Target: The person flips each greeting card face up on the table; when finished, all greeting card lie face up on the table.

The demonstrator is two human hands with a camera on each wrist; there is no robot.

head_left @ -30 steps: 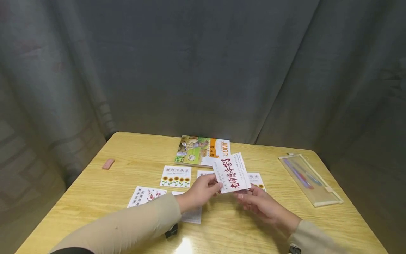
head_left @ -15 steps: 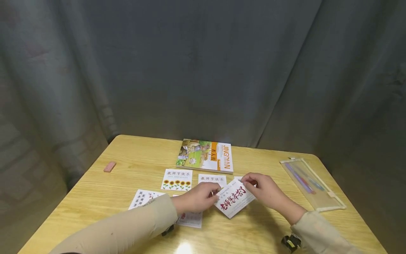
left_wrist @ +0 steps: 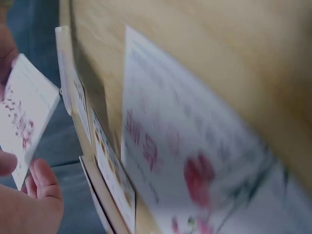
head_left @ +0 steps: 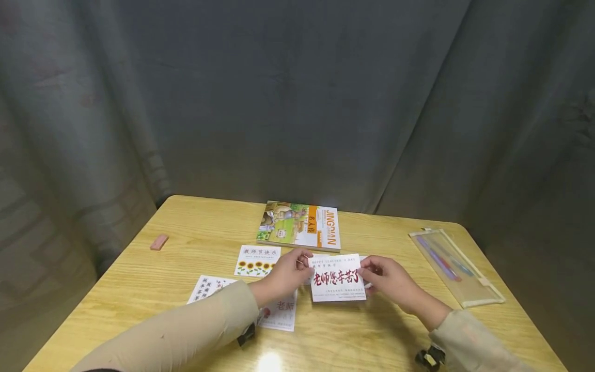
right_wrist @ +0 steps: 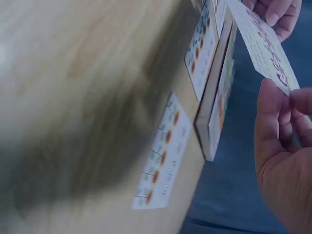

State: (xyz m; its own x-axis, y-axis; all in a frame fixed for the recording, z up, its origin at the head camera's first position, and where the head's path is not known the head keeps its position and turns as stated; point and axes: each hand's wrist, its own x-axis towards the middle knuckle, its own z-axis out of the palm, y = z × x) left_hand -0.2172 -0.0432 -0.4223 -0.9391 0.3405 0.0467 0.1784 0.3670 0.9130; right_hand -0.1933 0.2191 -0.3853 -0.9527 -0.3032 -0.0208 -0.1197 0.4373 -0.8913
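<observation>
A white greeting card (head_left: 338, 279) with dark red Chinese lettering is held up above the table, its printed face towards the head camera. My left hand (head_left: 285, 276) pinches its left edge between thumb and fingers. On the opposite edge, my right hand (head_left: 392, 281) pinches it the same way; the right wrist view shows that thumb and finger on the card's corner (right_wrist: 265, 48). Beneath my left forearm lie a card with black lettering (head_left: 204, 288) and a flower card (head_left: 283, 315), both partly covered. Sunflower cards (right_wrist: 163, 161) lie behind the held card, which hides most of them in the head view.
An illustrated book (head_left: 297, 225) lies at the back of the wooden table (head_left: 200, 217). A pink eraser (head_left: 159, 242) is at the left. On the right rests a see-through zip pouch (head_left: 465, 279) with pens inside. Grey curtains (head_left: 279, 103) hang behind.
The card was first tilted, with my right hand below it. My right hand then took its upper right corner, and the card has been turned level, lettering reading across.
</observation>
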